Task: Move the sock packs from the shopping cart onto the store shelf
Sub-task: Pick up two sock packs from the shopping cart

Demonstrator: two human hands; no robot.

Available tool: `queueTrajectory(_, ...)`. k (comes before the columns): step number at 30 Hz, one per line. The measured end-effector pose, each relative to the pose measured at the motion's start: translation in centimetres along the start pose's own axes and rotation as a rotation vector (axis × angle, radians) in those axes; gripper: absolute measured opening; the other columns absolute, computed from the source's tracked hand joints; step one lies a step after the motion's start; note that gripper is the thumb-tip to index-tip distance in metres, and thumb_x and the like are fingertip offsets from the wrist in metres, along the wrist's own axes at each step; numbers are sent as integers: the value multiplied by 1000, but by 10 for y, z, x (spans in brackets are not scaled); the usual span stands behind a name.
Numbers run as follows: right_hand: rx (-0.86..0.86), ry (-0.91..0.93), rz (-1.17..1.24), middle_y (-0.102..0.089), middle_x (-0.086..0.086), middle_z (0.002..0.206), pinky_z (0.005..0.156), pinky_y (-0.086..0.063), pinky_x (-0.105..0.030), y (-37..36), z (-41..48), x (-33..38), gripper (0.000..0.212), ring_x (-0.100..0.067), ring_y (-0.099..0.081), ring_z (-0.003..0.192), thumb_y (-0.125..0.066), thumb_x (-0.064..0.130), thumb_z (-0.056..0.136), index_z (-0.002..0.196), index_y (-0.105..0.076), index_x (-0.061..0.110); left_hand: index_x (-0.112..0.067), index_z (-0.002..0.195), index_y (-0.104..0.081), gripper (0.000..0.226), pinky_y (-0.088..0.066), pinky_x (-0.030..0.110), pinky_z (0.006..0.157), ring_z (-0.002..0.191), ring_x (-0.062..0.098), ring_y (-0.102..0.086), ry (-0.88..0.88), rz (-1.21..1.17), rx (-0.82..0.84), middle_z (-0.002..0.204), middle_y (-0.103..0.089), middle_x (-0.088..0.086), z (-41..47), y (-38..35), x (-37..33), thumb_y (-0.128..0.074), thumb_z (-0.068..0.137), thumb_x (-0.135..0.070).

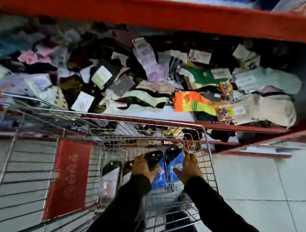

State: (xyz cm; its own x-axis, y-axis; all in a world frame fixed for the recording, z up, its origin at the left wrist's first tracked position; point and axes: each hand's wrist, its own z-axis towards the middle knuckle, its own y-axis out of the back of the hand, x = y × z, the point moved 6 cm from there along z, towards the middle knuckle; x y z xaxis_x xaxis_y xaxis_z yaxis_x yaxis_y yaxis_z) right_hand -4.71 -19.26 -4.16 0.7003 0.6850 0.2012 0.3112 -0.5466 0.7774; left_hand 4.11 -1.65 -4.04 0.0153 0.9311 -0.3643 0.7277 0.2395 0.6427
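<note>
Both my hands reach down into the wire shopping cart (207, 141). My left hand (142, 165) grips a sock pack with a black top (153, 159). Just to its right, my right hand (188, 167) holds a blue sock pack (174, 165) near the cart's right wall. A second blue pack (159, 181) lies between my wrists. More packs with black tops and white fronts (110, 175) rest on the cart floor to the left. Beyond the cart, the red-framed store shelf (236, 127) is heaped with loose socks, among them an orange and yellow pair (193, 101).
A red panel (69, 177) hangs on the cart's fold-down seat at left. A red upper shelf beam (153, 14) overhangs the sock heap. Lower shelf levels (252, 151) jut out at right above pale floor tiles (251, 181). The frame is motion-blurred.
</note>
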Motion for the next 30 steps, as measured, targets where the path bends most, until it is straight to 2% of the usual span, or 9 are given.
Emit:
queueTrajectory(4, 88, -115, 84, -22, -17, 158, 114, -37, -39, -29, 22, -9, 103, -33, -29, 146, -73, 39, 85, 155, -7, 2, -5, 152, -29, 87, -35, 37, 117, 143, 33, -39, 187, -237, 125, 157, -34, 18, 30, -47, 14, -74, 86, -40)
queueTrajectory(7, 79, -135, 80, -20, -16, 159, 112, -40, -42, -45, 31, -11, 109, -32, -26, 147, -75, 37, 83, 155, -2, 2, -12, 151, -34, 83, -34, 34, 116, 140, 33, -42, 225, -264, 102, 156, -31, 14, 45, -73, 14, -75, 85, -43)
queueTrajectory(11, 40, -126, 68, -26, -16, 154, 104, -44, -42, -52, 37, -14, 118, -33, -34, 141, -79, 39, 78, 155, 1, 3, -10, 157, -15, 104, -33, 42, 119, 144, 42, -33, 327, -281, 104, 162, -10, 18, 58, -89, 12, -75, 81, -50)
queueTrajectory(14, 29, -109, 88, -29, -17, 151, 103, -45, -42, -56, 41, -17, 127, -35, -36, 138, -82, 45, 72, 155, 4, 5, -6, 158, 2, 120, -27, 47, 121, 149, 44, -21, 417, -267, 124, 165, 1, 21, 63, -92, 7, -75, 80, -55)
queueTrajectory(17, 8, -114, 102, -32, -16, 150, 102, -46, -42, -57, 44, -21, 130, -34, -37, 137, -84, 48, 68, 155, 3, 6, -4, 157, 3, 128, -26, 50, 121, 149, 43, -21, 465, -269, 94, 164, -8, 20, 67, -95, 4, -80, 74, -55)
queueTrajectory(23, -27, -120, 142, -37, -17, 146, 102, -45, -44, -59, 47, -23, 121, -34, -40, 134, -78, 49, 74, 155, 3, 7, -5, 156, 13, 132, -30, 51, 118, 147, 42, -29, 476, -370, 11, 162, -20, 19, 67, -99, 5, -86, 74, -36)
queueTrajectory(27, 28, -143, 173, -29, -18, 154, 111, -40, -46, -54, 42, -21, 132, -36, -31, 142, -87, 35, 67, 155, 8, 7, 0, 155, 5, 126, -35, 51, 117, 144, 44, -34, 403, -337, -37, 161, -21, 21, 53, -84, 10, -84, 75, -41)
queueTrajectory(30, 6, -149, 200, -30, -16, 152, 110, -41, -45, -42, 27, -18, 130, -34, -32, 142, -88, 30, 65, 155, 3, 7, 3, 155, -1, 123, -37, 46, 116, 143, 42, -34, 312, -302, -63, 159, -21, 21, 38, -59, 10, -83, 75, -42)
